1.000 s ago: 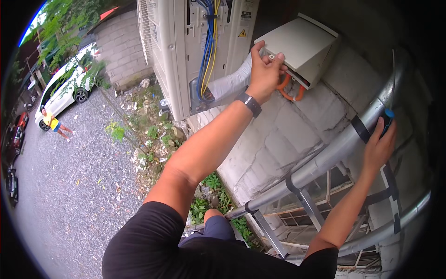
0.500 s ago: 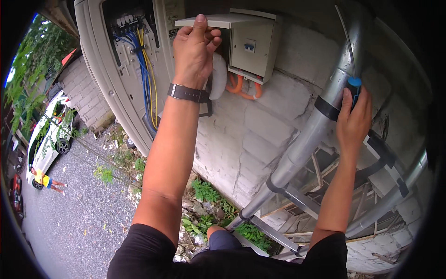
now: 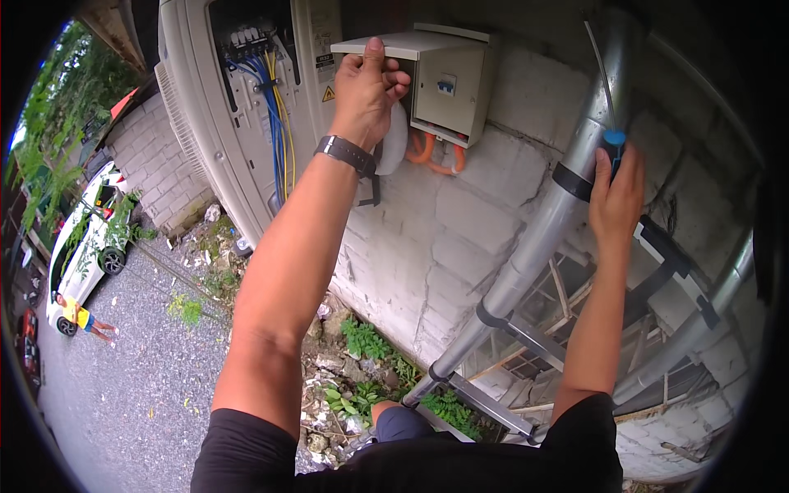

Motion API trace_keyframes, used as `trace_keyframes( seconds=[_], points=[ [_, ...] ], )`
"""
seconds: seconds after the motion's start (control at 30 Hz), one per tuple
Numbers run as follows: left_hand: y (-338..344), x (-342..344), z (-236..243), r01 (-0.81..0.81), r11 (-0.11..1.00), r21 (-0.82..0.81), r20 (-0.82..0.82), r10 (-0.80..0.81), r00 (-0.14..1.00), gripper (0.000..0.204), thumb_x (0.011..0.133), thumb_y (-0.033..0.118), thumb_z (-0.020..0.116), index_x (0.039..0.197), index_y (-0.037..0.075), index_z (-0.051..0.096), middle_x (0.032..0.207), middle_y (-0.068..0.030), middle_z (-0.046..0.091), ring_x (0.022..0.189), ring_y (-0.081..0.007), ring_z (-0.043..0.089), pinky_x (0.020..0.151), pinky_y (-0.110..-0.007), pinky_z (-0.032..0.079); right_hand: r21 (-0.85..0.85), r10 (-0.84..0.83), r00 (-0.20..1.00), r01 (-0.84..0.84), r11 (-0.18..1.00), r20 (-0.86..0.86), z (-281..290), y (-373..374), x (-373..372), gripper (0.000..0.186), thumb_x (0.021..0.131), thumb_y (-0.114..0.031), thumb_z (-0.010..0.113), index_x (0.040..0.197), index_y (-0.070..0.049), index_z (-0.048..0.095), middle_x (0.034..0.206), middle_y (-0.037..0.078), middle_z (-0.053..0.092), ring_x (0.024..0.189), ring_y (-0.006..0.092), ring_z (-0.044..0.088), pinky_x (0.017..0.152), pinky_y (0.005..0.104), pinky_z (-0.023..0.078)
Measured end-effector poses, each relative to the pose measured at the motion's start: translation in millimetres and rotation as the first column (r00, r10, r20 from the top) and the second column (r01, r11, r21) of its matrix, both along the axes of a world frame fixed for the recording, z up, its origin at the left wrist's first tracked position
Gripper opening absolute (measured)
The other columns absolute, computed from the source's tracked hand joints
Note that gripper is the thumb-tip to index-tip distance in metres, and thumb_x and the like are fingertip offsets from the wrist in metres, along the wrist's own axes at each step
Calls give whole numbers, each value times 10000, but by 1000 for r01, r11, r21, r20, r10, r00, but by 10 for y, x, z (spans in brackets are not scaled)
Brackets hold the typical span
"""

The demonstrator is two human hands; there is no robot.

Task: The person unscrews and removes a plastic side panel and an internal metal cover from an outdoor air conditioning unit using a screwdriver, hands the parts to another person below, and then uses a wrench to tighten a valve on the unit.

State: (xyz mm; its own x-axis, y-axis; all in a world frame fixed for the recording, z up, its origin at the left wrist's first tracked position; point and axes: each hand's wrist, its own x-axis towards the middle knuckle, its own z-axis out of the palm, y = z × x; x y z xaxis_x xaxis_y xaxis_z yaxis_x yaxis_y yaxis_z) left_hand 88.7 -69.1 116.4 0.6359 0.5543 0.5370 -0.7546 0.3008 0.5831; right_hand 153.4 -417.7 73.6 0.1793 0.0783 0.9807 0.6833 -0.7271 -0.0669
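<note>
A grey-white breaker box (image 3: pixel 478 99) is mounted on the wall with its cover (image 3: pixel 374 44) swung up and outward. My left hand (image 3: pixel 366 97) pinches the cover's front edge, thumb on the outside and fingers curled. A small blue switch (image 3: pixel 446 85) shows on the box's front panel. On the right, my right hand (image 3: pixel 618 197) grips a screwdriver (image 3: pixel 613 145) by its blue and black handle, its long thin shaft pointing up. That hand rests beside or against the metal ladder's rail (image 3: pixel 538 234); I cannot tell whether they touch.
An opened outdoor unit (image 3: pixel 238 148) with blue and yellow wires (image 3: pixel 275 123) stands left of the box. Orange conduit (image 3: pixel 436 156) loops below it. The ladder leans along a block wall (image 3: pixel 468 230). Plants and rubble lie below; a person (image 3: pixel 80 315) stands near a white car (image 3: pixel 86 222).
The view has shifted slightly, so the unit and box sit farther right. Both hands keep their grips, and the screwdriver still points up.
</note>
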Motion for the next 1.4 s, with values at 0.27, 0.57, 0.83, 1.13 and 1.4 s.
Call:
trace_keyframes(
  seconds=[0.27,0.57,0.83,1.13,1.4],
  points=[
    [-25,-24,-485,31,999,22,-206,-26,978,312,1013,343,663,1017,58,534,931,-72,629,806,-177,644,727,-318,558,-60,15,1000,-15,998,-4,-20,-142,79,353,1037,-258,570,1292,-13,559,1186,213,621,1106,427,592,920,473,480],
    [-70,103,-1064,175,968,-181,-170,-206,964,299,1036,316,613,1114,33,558,958,-77,607,868,-179,627,759,-311,546,-86,5,995,4,996,98,-54,-92,124,368,1044,-265,564,1289,10,557,1173,230,634,1086,428,606,908,474,485],
    [-67,222,-1322,219,951,-219,-246,-271,931,277,1057,299,553,1137,34,563,1007,-93,623,902,-191,634,792,-323,544,-107,-50,998,52,993,30,-60,-165,148,388,1039,-276,570,1311,1,558,1181,228,641,1084,433,610,904,481,485],
    [54,-25,-225,97,981,-168,-79,-112,991,194,1007,235,663,1031,57,588,898,-92,646,802,-190,647,671,-277,569,-45,10,1000,-11,999,-16,-33,-189,66,317,1010,-233,600,1269,-53,569,1129,173,639,1035,407,615,864,487,498],
    [193,-100,268,276,961,30,-71,-273,959,154,1041,152,598,1031,1,568,1003,-119,623,896,-235,649,799,-317,609,-39,25,999,-26,999,-23,-80,-204,77,314,1011,-252,607,1259,-61,580,1063,160,638,992,385,629,823,475,508]
  ],
)
